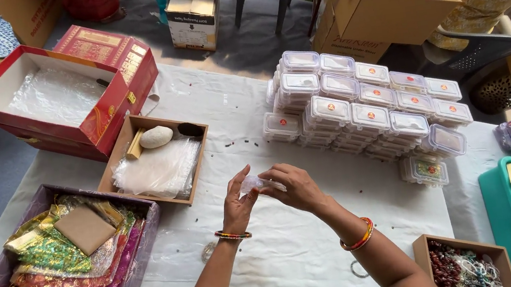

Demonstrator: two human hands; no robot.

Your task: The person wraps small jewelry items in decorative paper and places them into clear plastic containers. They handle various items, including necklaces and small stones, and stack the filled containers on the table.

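Head view: clear lidded boxes (365, 110) with round red labels are sitting stacked beyond the fingers; left hand (237, 204) and right hand (296, 187) are pinching a small clear pouch (254, 183) between closed fingertips

Our left hand (237, 205) rises at lower centre of the frame, palm turned right, fingers curled upward. Our right hand (296, 187) comes in from the lower right, fingertips pinched against the left's. Both forearms angle up, bangles at each wrist.
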